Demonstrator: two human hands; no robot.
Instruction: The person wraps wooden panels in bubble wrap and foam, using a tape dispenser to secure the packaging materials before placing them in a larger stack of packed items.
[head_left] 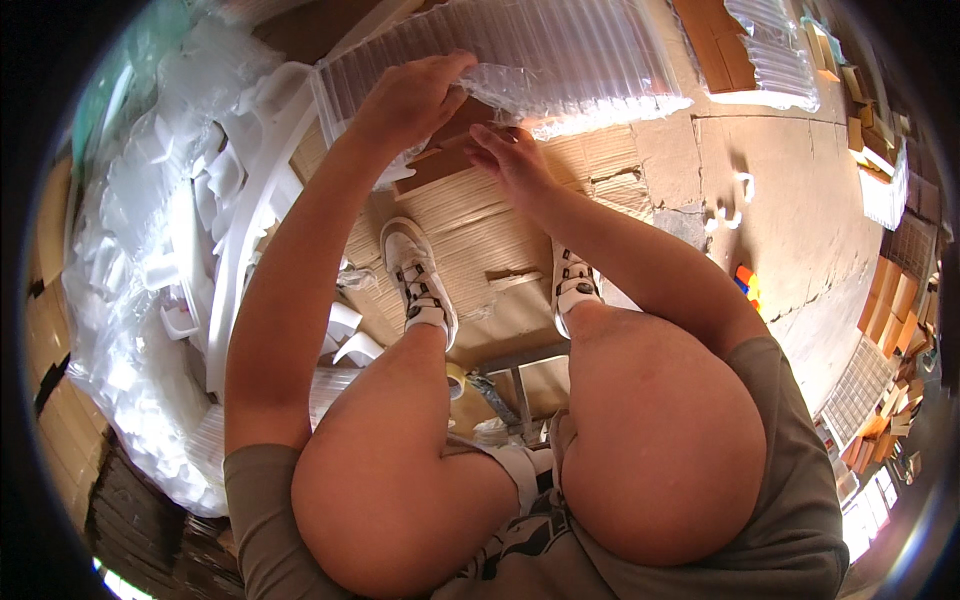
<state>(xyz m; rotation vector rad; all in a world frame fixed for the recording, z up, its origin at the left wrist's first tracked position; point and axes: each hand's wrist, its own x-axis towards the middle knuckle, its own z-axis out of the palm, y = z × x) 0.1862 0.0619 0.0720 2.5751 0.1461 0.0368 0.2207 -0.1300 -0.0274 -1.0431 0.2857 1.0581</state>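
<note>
A clear, ribbed inflated plastic sheet (570,60) lies over something brown beyond my feet, its near edge crumpled and lifted. My left hand (415,95) is closed at that edge, with the plastic between its bent fingers. Just right of it and nearer to me, my right hand (510,165) has its fingers loosely curled and apart, close to the plastic's loose edge. No object shows in the right hand. Beneath the sheet, a brown cardboard surface (455,130) shows between the two hands.
Flattened cardboard (480,225) covers the floor around my shoes (415,270). A heap of clear plastic wrap and white foam pieces (150,260) fills the left. Another ribbed plastic-covered brown piece (765,50) lies at far right. A tape roll (456,382) sits below my legs; small boxes (885,300) line the right.
</note>
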